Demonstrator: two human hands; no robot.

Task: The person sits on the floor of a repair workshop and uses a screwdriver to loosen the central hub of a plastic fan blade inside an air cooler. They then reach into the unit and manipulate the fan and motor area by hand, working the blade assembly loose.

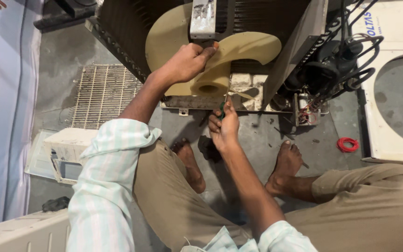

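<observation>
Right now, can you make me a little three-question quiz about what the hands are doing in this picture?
1. True or false: the left hand rests on the cream fan blade.
2. What does the right hand hold: A) a hammer, B) a green-handled screwdriver, C) a brush?
3. What colour is the small wire coil lying on the floor?

Key: 1 true; 2 B; 3 red.
</observation>
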